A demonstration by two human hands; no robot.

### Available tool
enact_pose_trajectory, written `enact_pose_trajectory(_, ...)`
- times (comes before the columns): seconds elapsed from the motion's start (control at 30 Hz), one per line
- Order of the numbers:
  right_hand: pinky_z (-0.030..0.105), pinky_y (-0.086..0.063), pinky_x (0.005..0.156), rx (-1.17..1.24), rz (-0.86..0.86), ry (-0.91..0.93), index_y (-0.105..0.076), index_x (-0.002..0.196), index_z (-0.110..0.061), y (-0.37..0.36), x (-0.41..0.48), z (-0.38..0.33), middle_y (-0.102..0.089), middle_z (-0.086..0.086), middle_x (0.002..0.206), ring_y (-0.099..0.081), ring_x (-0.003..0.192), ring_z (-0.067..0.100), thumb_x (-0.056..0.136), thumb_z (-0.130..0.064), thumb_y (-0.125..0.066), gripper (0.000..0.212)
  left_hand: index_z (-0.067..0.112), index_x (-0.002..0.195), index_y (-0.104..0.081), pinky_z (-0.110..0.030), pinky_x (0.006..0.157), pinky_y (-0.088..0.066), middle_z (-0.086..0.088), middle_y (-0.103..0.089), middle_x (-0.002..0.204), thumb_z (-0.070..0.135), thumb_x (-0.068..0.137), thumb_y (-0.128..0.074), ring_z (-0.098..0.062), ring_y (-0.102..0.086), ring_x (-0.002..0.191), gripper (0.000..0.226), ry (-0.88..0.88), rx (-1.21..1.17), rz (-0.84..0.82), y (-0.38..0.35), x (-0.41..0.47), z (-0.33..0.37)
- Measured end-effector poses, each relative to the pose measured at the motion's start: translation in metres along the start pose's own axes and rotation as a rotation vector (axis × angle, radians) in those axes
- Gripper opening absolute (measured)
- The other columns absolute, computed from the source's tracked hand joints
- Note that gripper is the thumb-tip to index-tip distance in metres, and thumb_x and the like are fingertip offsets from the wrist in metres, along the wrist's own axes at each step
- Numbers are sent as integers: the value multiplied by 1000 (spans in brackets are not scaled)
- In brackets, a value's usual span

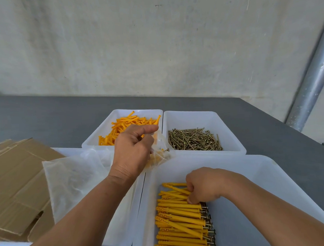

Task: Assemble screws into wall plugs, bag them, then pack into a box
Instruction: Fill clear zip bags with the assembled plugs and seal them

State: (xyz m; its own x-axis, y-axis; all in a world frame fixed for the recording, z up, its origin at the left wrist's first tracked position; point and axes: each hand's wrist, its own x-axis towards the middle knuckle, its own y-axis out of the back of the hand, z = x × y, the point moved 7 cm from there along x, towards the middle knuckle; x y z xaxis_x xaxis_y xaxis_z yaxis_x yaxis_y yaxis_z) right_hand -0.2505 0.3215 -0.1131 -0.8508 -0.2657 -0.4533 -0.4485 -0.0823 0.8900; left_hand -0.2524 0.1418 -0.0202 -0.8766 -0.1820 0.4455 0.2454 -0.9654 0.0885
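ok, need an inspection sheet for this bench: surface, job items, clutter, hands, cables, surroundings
surface: grey table, carrying white trays.
job's things: loose wall plugs in the far left tray; screws in the far right tray; assembled plugs lined up in the near tray; clear bags piled at left; flat cardboard at far left.
clutter: nothing seen.
hands: left hand pinches a small bag with plugs inside; right hand grips assembled plugs at the far end of the row.
cables: nothing seen.
surroundings: pale wall; metal pipe at right.
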Motion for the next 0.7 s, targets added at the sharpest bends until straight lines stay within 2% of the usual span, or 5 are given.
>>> enact_pose_trajectory(0.17, 24, -50, 57, 110, -37, -21, -66, 103, -7, -2, 1, 2, -63, 9, 100, -66, 83, 23, 90, -36, -66, 32, 26, 93, -73, -17, 46, -42, 6, -62, 89, -4, 87, -53, -4, -53, 44, 37, -4, 6, -4, -1, 1, 0)
enact_pose_trajectory(0.43, 27, -56, 66, 130, -18, 2, -68, 111, -6, 6, -6, -3, -68, 12, 107, -68, 86, 22, 90, -27, -66, 30, 25, 95, -73, -15, 47, -42, 6, -62, 90, -4, 87, -54, -3, -53, 45, 36, -8, 25, -7, -1, 1, -1)
enact_pose_trajectory(0.53, 26, -58, 64, 273, 9, -2, -64, 116, -13, 16, -11, -3, -71, 14, 100, -69, 75, 21, 91, -17, -62, 26, 24, 96, -73, -14, 48, -43, 5, -63, 91, -3, 87, -54, -3, -53, 45, 35, -10, 32, -9, -1, 1, -1)
enact_pose_trajectory(0.63, 26, -58, 62, 392, 103, 10, -60, 108, -22, 29, -17, -3, -72, 9, 89, -68, 61, 18, 93, -14, -56, 18, 24, 97, -73, -14, 49, -43, 4, -63, 91, -3, 87, -54, -2, -54, 45, 35, -9, 37, -11, -1, 1, -1)
enact_pose_trajectory(0.7, 27, -57, 64, 383, 187, 28, -62, 100, -24, 38, -21, -4, -69, 2, 84, -69, 61, 16, 94, -16, -53, 14, 24, 97, -73, -14, 48, -43, 4, -63, 90, -3, 88, -54, -2, -54, 46, 35, -8, 38, -13, -1, 1, -1)
